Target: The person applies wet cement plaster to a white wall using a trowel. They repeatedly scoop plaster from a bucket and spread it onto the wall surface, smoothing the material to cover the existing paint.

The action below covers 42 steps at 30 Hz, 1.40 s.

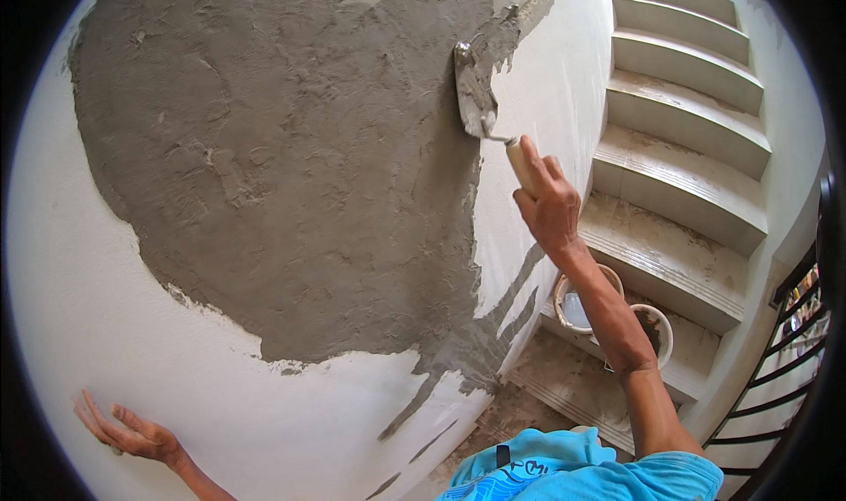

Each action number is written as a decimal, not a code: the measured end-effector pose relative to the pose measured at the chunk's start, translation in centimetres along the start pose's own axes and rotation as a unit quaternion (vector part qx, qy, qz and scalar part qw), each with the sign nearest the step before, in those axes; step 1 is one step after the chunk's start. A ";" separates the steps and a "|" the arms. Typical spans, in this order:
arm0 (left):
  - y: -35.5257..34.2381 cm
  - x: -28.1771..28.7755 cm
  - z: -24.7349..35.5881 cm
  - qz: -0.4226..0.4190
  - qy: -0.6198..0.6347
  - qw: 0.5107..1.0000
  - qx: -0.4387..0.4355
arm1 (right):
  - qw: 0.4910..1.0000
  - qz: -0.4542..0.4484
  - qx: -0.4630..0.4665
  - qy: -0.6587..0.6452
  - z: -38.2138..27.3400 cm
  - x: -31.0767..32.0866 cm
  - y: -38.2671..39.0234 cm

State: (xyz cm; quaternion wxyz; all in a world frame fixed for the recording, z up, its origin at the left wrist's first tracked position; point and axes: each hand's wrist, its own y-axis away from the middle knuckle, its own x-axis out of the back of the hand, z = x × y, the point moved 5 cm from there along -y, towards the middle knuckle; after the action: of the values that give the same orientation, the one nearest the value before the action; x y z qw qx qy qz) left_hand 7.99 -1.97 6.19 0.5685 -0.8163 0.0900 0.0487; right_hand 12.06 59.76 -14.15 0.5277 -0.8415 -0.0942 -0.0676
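Observation:
My right hand is wrapped round the pale handle of a plastering trowel. Grey mortar smears the trowel's blade, which lies against the wall at the right edge of a broad grey mortar patch. The patch has a rough, ridged surface and a ragged border on the white wall. At the lower left, my left hand is open beside the white wall below the patch, fingers spread and holding nothing I can see. Whether its fingers touch the wall, I cannot tell.
A dirty, curving staircase climbs along the right. Two buckets stand on a lower step, partly behind my right forearm: one bucket with something pale inside, another bucket with dark contents. Black metal railing borders the far right. Grey streaks mark the lower wall.

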 end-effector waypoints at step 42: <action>0.3 0.0 -0.5 0.012 0.002 1.000 0.006 | 0.996 -0.057 0.038 -0.061 -3.7 -0.4 8.9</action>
State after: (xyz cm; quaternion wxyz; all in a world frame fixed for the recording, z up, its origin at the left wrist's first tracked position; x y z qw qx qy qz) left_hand 7.88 -2.51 6.07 0.5727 -0.8118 0.1012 0.0531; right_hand 13.62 52.56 -20.42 0.5481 -0.8166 -0.1761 -0.0423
